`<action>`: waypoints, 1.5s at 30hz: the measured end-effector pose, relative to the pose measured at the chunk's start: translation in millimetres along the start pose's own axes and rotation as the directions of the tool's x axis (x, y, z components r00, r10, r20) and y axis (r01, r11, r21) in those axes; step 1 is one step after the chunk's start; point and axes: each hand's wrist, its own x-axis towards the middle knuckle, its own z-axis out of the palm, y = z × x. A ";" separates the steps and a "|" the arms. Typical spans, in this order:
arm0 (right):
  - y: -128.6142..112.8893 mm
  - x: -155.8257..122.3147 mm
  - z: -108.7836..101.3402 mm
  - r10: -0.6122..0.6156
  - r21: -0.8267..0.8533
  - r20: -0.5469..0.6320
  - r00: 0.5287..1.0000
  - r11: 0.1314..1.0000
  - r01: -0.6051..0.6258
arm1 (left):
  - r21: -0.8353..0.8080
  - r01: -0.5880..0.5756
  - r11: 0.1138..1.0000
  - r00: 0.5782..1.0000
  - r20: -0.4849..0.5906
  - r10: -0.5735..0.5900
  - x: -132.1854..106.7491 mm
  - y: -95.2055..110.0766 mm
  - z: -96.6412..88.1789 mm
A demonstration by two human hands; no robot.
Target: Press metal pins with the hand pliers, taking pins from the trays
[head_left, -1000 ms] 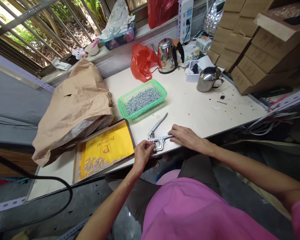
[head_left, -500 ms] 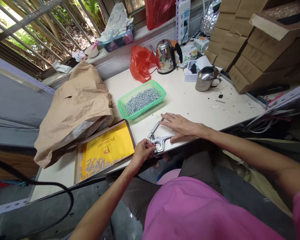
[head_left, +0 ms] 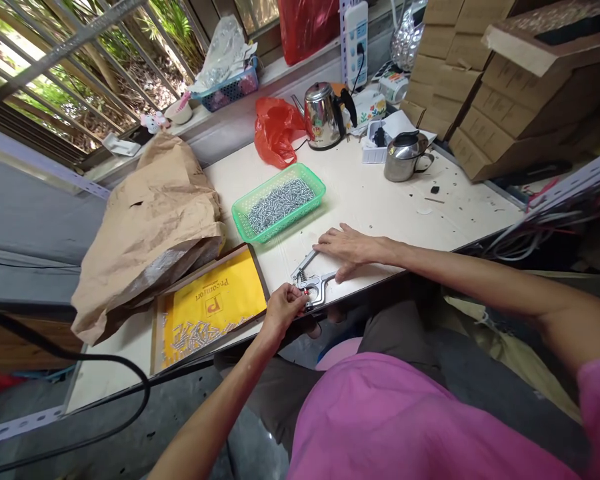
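A metal plier-like hand press (head_left: 311,283) lies at the near edge of the white table (head_left: 380,200). My left hand (head_left: 283,309) is pinched at its jaw, fingertips closed on a small part too tiny to name. My right hand (head_left: 347,247) rests over both handles of the press, fingers stretched across the upper handle and thumb by the lower one. A green basket (head_left: 279,202) full of small metal pieces stands just beyond the press. To the left lies a shallow tray with a yellow sheet (head_left: 213,307) and several metal pieces on it.
A crumpled brown paper sack (head_left: 147,223) fills the table's left side. At the back stand a red plastic bag (head_left: 275,130), a steel kettle (head_left: 323,117) and a steel mug (head_left: 403,157). Cardboard boxes (head_left: 505,87) are stacked at the right. A black cable (head_left: 105,373) loops at lower left.
My right hand moved from the lower handle up onto the raised upper handle and pressed it down, so the handles are closer together. My left hand stayed pinched at the jaw.
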 end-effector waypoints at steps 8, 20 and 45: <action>2.6 -8.6 4.5 -0.010 0.037 -0.050 0.999 0.999 0.012 | -0.041 0.035 0.999 0.999 0.001 -0.035 -1.9 3.4 2.4; -0.9 -6.8 -1.1 -0.003 0.004 -0.041 0.999 1.000 0.003 | -0.082 0.018 0.997 0.999 -0.028 -0.020 -5.1 2.4 3.9; -10.8 -25.1 -6.4 0.193 -0.010 0.035 0.981 0.981 -0.193 | 0.805 -0.580 0.125 0.762 0.481 0.435 44.6 51.5 32.5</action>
